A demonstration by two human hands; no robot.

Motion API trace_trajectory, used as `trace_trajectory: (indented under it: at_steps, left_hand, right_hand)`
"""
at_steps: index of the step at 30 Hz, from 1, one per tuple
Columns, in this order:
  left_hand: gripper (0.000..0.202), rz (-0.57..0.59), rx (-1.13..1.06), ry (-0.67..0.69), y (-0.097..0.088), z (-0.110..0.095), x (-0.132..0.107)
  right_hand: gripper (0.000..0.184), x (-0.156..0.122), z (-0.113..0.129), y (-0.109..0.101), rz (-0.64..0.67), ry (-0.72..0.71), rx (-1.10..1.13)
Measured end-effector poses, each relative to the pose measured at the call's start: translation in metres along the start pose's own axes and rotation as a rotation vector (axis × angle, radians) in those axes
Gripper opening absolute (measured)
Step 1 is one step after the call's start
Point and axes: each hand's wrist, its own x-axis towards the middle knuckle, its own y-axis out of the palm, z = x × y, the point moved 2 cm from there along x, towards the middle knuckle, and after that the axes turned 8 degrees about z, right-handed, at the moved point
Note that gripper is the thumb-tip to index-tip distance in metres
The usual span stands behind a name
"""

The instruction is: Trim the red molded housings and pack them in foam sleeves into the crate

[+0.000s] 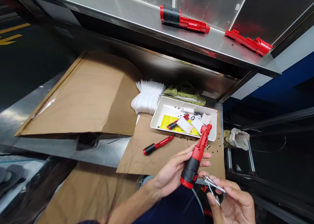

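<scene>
Left hand (171,173) grips a red-and-black tool (193,160), right hand (230,202) pinches a wire spring (213,186), over the edge of the cardboard sheet (137,161).

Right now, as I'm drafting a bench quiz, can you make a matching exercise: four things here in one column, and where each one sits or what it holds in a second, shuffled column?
Column 1:
1. Left hand
2. Right hand
3. Red housing half
4. White tray

Column 2:
A. Lies on the steel shelf
B. Holds the red-and-black tool
C. Sits on brown cardboard
D. Pinches a metal wire clip

Pairs: 1-B, 2-D, 3-A, 4-C.
</scene>
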Motion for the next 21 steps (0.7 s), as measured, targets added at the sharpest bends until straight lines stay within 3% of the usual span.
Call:
trace_trajectory:
  at_steps: [3,6,8,21]
  left_hand:
    - [0.051,-0.013,0.041,0.057,0.003,0.001,0.0]
    - [0.051,-0.034,0.079,0.099,0.006,0.002,0.0]
    - [0.052,-0.038,0.058,0.094,0.008,0.004,0.001]
    - [0.058,-0.032,-0.007,0.036,0.015,0.01,-0.003]
  right_hand:
    - [0.025,-0.001,0.003,0.001,-0.059,0.002,0.008]
    - [0.028,0.0,0.005,0.0,-0.007,-0.013,0.026]
    - [0.031,0.0,0.006,0.001,0.047,-0.047,0.024]
    - [0.027,-0.006,0.008,0.011,-0.002,-0.027,-0.02]
